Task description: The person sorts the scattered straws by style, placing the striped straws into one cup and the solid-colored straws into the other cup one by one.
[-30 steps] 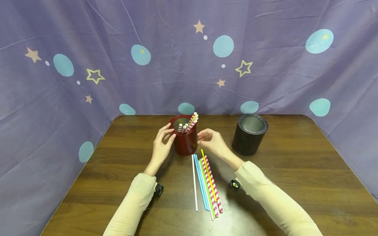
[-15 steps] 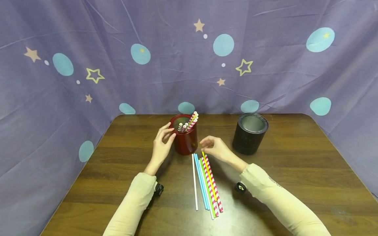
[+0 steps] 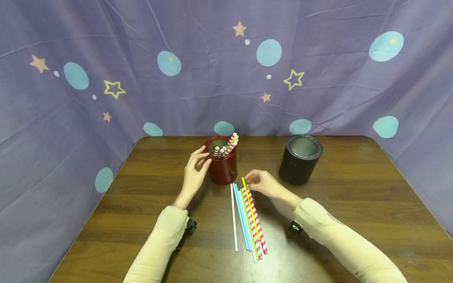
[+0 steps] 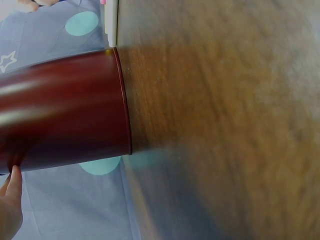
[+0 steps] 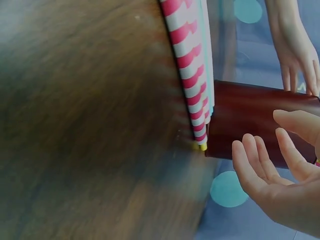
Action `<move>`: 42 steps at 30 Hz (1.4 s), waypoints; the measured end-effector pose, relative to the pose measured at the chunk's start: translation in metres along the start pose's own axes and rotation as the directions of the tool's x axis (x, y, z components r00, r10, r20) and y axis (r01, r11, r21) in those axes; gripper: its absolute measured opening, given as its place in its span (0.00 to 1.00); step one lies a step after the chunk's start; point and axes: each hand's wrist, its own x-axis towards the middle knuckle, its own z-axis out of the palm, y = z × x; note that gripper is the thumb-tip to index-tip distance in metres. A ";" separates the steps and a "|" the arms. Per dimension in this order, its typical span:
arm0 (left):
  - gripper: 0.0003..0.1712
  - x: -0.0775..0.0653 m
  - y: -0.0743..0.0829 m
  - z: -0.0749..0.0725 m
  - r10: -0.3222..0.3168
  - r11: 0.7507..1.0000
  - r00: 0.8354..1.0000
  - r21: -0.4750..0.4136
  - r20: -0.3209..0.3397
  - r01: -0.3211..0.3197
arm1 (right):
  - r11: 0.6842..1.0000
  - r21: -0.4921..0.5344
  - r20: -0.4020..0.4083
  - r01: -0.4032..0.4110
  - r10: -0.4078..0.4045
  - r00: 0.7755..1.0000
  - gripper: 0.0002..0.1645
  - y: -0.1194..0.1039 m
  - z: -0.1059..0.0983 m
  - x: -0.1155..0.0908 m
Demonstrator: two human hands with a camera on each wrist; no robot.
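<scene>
A dark red canister (image 3: 223, 173) stands at the back middle with several striped straws (image 3: 231, 143) leaning inside it. My left hand (image 3: 194, 177) rests against its left side, fairly straight fingertips at the rim and the thumb on the front wall. In front of the canister lies a row of loose straws: a white one (image 3: 234, 216), blue ones (image 3: 242, 216), a green one, pink-striped ones (image 3: 261, 236) and a yellow one (image 3: 251, 208) on top. Beside the yellow straw's far end is my right hand (image 3: 263, 184). In the right wrist view its fingers (image 5: 257, 167) are spread apart, nothing between them.
A black canister (image 3: 297, 169), its mouth facing up, stands at the back right of the wooden table (image 3: 354, 204). A purple curtain (image 3: 212, 102) with stars and blue ovals hangs right behind the table's far edge.
My right hand has moved from beside the red canister toward me and slightly right, down to the far ends of the loose straws. The left hand has stayed on the canister.
</scene>
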 end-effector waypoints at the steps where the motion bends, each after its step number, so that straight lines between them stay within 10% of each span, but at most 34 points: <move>1: 0.11 0.000 0.000 0.000 -0.001 1.000 1.000 0.000 0.001 0.001 | 1.000 -0.009 0.006 -0.003 0.003 1.000 0.14 0.001 0.000 -0.001; 42: 0.11 0.000 0.001 0.000 -0.002 1.000 1.000 -0.008 0.006 0.002 | 0.983 -0.185 0.137 0.018 0.008 0.991 0.12 0.023 0.006 -0.020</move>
